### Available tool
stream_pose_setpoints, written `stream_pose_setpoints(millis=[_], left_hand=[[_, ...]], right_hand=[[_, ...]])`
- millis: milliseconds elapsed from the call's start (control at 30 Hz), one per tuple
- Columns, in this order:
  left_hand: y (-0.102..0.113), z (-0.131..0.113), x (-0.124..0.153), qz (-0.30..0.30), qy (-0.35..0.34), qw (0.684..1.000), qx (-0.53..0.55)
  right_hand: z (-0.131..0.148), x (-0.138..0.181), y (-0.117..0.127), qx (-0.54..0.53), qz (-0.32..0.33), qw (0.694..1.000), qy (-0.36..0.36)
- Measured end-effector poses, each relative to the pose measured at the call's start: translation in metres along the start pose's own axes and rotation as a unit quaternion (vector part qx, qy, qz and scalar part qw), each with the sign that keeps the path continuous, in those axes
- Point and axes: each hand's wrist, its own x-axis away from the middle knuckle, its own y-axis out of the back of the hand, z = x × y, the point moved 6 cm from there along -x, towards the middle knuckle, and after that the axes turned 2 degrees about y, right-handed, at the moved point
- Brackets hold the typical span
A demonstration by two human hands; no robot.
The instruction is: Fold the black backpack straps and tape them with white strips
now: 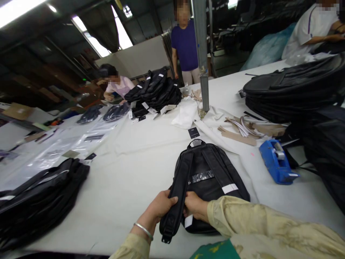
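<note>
Your left hand (161, 205) has its fingers clamped on the strap (178, 190) of the black backpack (212, 180) lying strap-side up on the desk (129, 180), right hand (195, 207) pinching it too.

Bare table (129, 172) lies open left of the backpack (207, 176), while the tape dispenser (277, 162) and stacked bags (296, 90) crowd its right.

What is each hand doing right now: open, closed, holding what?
Left hand: closed on the backpack's shoulder strap.
Right hand: on the lower part of the black backpack beside the strap; its fingers are hidden, so grip cannot be told.
</note>
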Motion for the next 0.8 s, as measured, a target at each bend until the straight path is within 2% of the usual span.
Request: stream_pose_setpoints(millis=[100, 233, 333, 433, 533, 633, 700, 800], left_hand=[[-0.003, 0.007, 0.003, -0.025, -0.036, 0.999, -0.013], [-0.001, 0.014, 0.001, -0.057, -0.075, 0.995, -0.034], [-0.002, 0.017, -0.003, -0.050, -0.124, 0.989, -0.063], [0.000, 0.022, -0.004, -0.108, -0.170, 0.975, -0.091], [0.001, 0.037, -0.001, -0.186, -0.140, 0.968, -0.089], [0.000, 0.052, 0.002, -0.226, -0.109, 0.968, -0.025], [-0.003, 0.060, 0.000, -0.199, -0.096, 0.974, 0.058], [-0.014, 0.061, -0.008, -0.101, -0.115, 0.979, 0.135]], right_hand=[[-0.008, 0.008, 0.013, -0.072, 0.014, 0.997, -0.027], [-0.012, 0.017, 0.024, -0.180, 0.082, 0.977, -0.075], [-0.014, 0.012, 0.028, -0.159, 0.062, 0.981, -0.090], [-0.012, 0.002, 0.033, -0.096, -0.005, 0.994, -0.061], [-0.012, -0.002, 0.033, -0.067, -0.015, 0.996, -0.049], [-0.010, -0.001, 0.039, -0.040, -0.017, 0.998, -0.034], [-0.007, 0.000, 0.042, -0.021, -0.016, 0.999, -0.025], [-0.002, 0.000, 0.043, 0.019, -0.009, 1.000, -0.021]])
